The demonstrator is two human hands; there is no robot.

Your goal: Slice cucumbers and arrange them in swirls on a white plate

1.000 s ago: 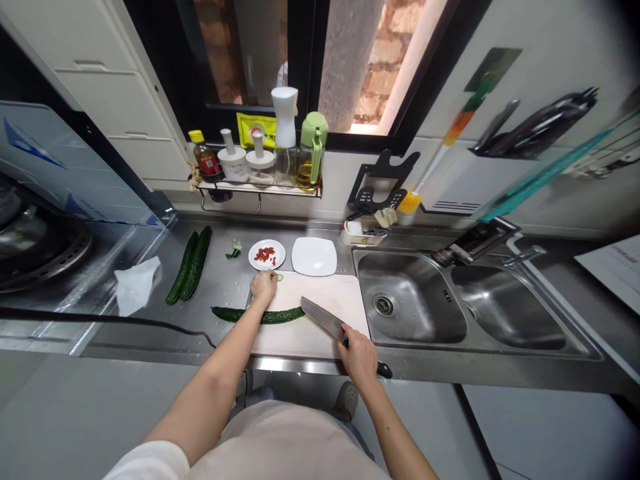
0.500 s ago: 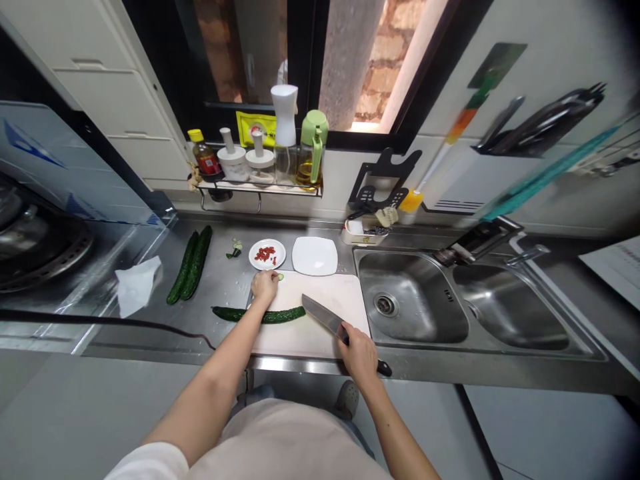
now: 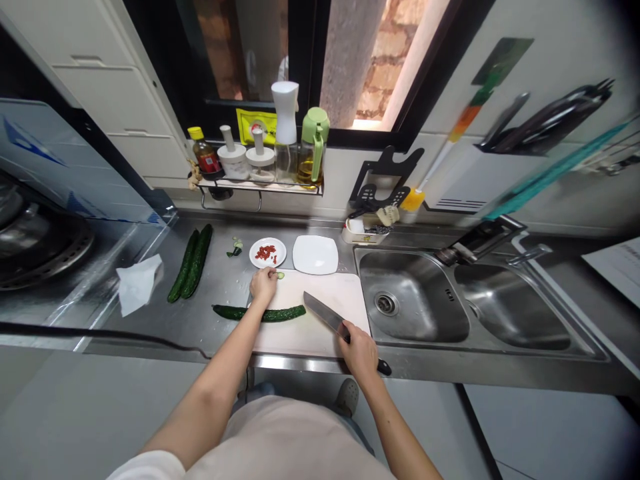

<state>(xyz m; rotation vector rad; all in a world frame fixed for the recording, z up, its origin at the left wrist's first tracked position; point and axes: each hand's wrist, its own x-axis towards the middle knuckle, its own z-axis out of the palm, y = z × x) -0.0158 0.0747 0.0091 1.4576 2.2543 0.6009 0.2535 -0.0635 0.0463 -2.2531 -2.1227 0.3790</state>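
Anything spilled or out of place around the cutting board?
Minor things: green scraps lie loose on the counter, left of the plate of red pieces rather than in a dish; the cucumber on the cutting board overhangs its left edge. Nothing looks broken.

Window (image 3: pixel 250 53): dark frame, brickwork (image 3: pixel 395 50) visible outside; brightest light at the foot of the right-hand opening. Wall (image 3: pixel 333 160): pale, smooth, shadowed toward the far right. Shelf (image 3: pixel 280 187): narrow, railed, mounted below the window. Panels (image 3: pixel 95 100): white, recessed grips, at left. Counter (image 3: pixel 217 267): steel, runs beneath the window, reflective. Sink (image 3: pixel 425 300): steel, two basins, set into the counter.
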